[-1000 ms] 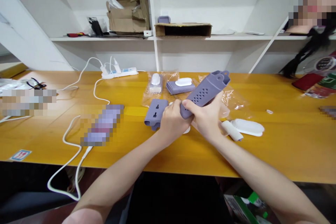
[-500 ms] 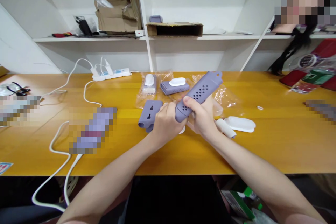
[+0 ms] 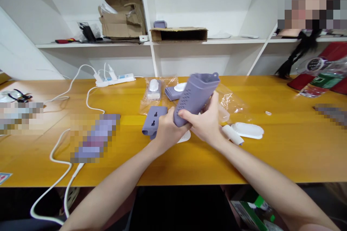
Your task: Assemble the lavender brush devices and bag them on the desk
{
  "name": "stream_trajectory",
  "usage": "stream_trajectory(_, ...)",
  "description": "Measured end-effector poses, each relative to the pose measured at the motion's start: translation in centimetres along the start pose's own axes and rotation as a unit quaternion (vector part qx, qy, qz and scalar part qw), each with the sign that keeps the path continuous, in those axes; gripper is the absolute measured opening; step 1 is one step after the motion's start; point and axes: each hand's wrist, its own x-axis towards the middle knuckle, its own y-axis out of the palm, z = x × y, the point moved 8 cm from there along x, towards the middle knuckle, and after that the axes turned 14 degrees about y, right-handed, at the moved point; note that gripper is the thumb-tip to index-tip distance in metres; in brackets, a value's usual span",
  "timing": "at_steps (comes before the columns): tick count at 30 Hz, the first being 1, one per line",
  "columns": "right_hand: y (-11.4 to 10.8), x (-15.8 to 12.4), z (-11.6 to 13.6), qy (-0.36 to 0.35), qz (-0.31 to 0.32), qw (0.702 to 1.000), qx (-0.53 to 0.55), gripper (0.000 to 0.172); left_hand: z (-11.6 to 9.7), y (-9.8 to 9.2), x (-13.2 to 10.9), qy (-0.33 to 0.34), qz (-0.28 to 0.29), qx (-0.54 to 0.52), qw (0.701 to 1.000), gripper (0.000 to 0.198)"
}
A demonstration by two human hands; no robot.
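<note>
Both hands grip a purple-grey perforated plastic holder (image 3: pixel 193 95) above the table; it is tilted, its open rim and small hanging loop pointing up and away. My left hand (image 3: pixel 168 127) closes round the lower end. My right hand (image 3: pixel 205 125) wraps the right side, thumb across the front near the bottom. Just left of my left hand lies a purple piece with keyhole slots (image 3: pixel 155 118). A white flat piece (image 3: pixel 185 137) shows partly below the hands. To the right rest a whitish cylindrical piece (image 3: pixel 232 134) and a white oval tray (image 3: pixel 248 130).
Behind the hands are a bagged purple-and-white item (image 3: pixel 154 91), another purple box (image 3: pixel 171 94) and clear plastic wrapping (image 3: pixel 233 101). A phone (image 3: pixel 96 139) with a white cable lies left, near a power strip (image 3: pixel 119 79). A bottle (image 3: pixel 321 81) lies far right; another person is beyond.
The holder has been turned in my hands: it stands steeper, and its open end and a side face now show. Both hands stay on it. The view has shifted slightly.
</note>
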Motion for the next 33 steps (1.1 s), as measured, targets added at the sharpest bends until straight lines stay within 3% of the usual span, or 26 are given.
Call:
stream_trajectory(2,-0.2,0.5,0.6,0.016,0.018,0.999,0.041,0.067,1.2,0.8,-0.2,-0.080,0.018,-0.154,0.985,0.038)
stream_trajectory(4,0.0,1.0,0.8,0.046,0.074,0.992,0.089,0.048,2.0,1.7,-0.5,-0.140,0.027,-0.271,0.952,0.045)
stream_trajectory(7,0.1,1.3,0.2,0.110,0.139,0.974,0.143,0.033,2.5,2.2,-0.7,-0.170,0.027,-0.342,0.924,0.045)
stream_trajectory(10,-0.2,1.3,-0.8,0.145,0.152,0.963,0.170,0.032,2.6,2.2,-0.7,-0.170,0.031,-0.343,0.923,0.044)
stream_trajectory(16,-0.2,1.4,-1.0,0.116,0.134,0.971,0.160,0.047,1.8,0.3,-0.4,-0.132,-0.026,-0.210,0.968,0.043)
stream_trajectory(19,0.2,1.1,-0.6,0.101,0.147,0.971,0.159,0.050,1.4,0.7,-0.5,-0.131,-0.008,-0.245,0.961,0.045)
stream_trajectory(25,0.8,0.8,-2.0,0.193,0.173,0.947,0.190,0.042,1.5,2.3,-1.2,-0.176,0.056,-0.329,0.926,0.041)
stream_trajectory(29,1.0,0.7,-2.4,0.206,0.166,0.943,0.202,0.042,1.4,2.6,-1.2,-0.161,0.074,-0.328,0.928,0.040)
stream_trajectory(33,0.8,0.3,-2.2,0.189,0.140,0.950,0.206,0.042,0.6,2.0,-1.2,-0.130,0.053,-0.301,0.943,0.039)
